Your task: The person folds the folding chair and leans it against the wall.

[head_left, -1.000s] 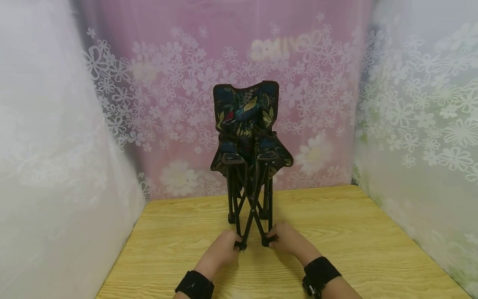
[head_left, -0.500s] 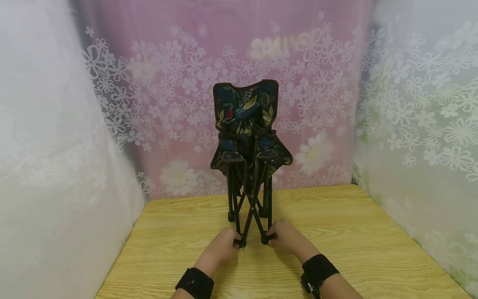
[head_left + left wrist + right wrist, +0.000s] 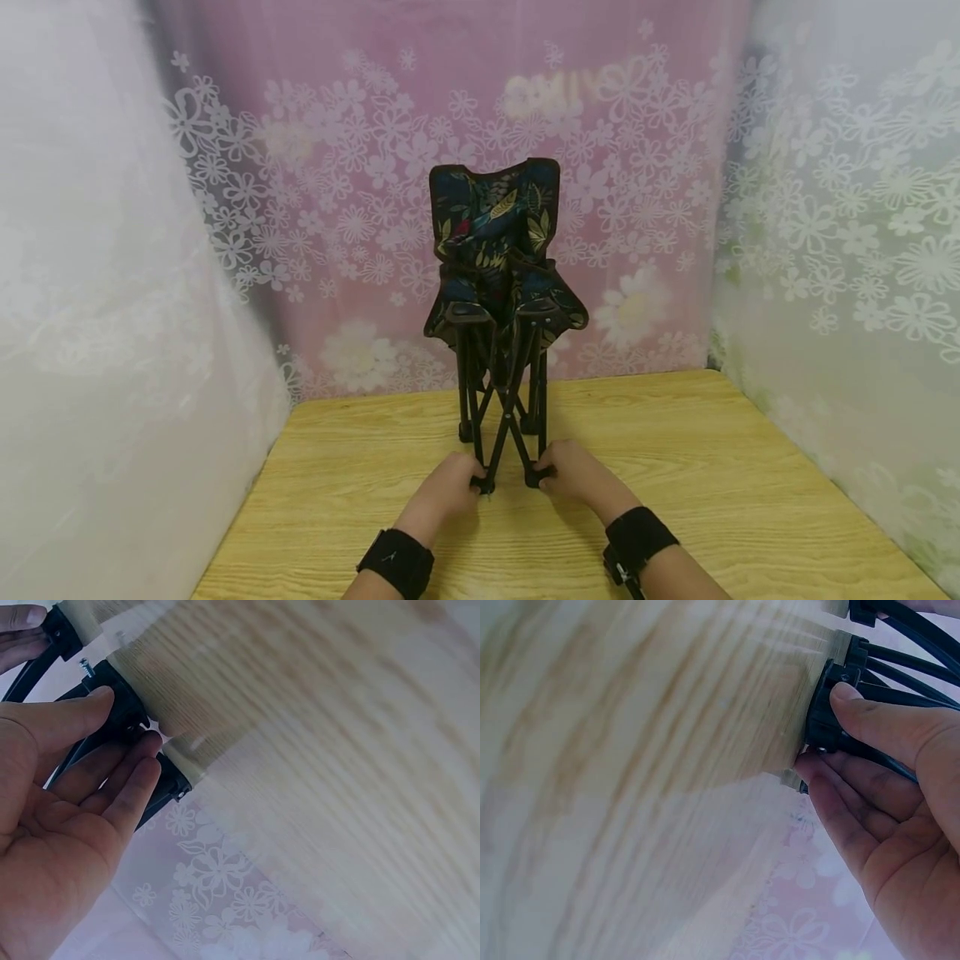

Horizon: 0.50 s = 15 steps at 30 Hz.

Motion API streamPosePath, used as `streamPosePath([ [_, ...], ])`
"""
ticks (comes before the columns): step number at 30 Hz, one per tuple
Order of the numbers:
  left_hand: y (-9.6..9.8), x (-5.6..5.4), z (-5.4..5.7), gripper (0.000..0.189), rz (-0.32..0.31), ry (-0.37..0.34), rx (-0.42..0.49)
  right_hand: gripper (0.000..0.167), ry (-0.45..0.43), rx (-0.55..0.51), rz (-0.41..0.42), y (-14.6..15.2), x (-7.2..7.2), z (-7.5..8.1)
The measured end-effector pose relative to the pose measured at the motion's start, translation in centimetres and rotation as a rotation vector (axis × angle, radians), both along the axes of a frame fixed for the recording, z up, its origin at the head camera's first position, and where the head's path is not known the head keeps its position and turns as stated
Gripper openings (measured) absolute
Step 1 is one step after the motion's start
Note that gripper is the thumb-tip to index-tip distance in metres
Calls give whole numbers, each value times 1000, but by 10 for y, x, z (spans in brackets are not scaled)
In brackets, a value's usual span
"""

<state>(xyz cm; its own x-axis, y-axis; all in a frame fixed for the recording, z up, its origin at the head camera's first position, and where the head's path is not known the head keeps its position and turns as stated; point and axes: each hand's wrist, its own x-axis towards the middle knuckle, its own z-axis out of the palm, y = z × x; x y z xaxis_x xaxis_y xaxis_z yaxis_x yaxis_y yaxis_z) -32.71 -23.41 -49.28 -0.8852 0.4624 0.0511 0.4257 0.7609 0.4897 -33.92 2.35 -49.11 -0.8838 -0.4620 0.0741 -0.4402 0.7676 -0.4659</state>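
The left hand (image 3: 450, 490) and right hand (image 3: 576, 473) are respectively pinching the black plastic near-left foot (image 3: 123, 697) and near-right foot (image 3: 824, 712) of a dark leaf-patterned fabric chair (image 3: 495, 208) standing half-folded on the yellow wood-grain table (image 3: 675, 442), seemingly positioning it, the next move probably needing even grips.

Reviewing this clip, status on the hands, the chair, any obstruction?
Left hand pinching near left foot; right hand pinching near right foot. Chair upright on table, partly folded. Nothing seen blocking either hand.
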Motion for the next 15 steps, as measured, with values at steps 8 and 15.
streamPosePath([
  [8, 1, -1, 5, 25, -6, -4, 11, 21, 3, 27, -34, -1, -2, -1],
  [15, 1, -2, 6, 26, -7, 6, 11, 21, 16, 42, -35, -2, -5, -2],
])
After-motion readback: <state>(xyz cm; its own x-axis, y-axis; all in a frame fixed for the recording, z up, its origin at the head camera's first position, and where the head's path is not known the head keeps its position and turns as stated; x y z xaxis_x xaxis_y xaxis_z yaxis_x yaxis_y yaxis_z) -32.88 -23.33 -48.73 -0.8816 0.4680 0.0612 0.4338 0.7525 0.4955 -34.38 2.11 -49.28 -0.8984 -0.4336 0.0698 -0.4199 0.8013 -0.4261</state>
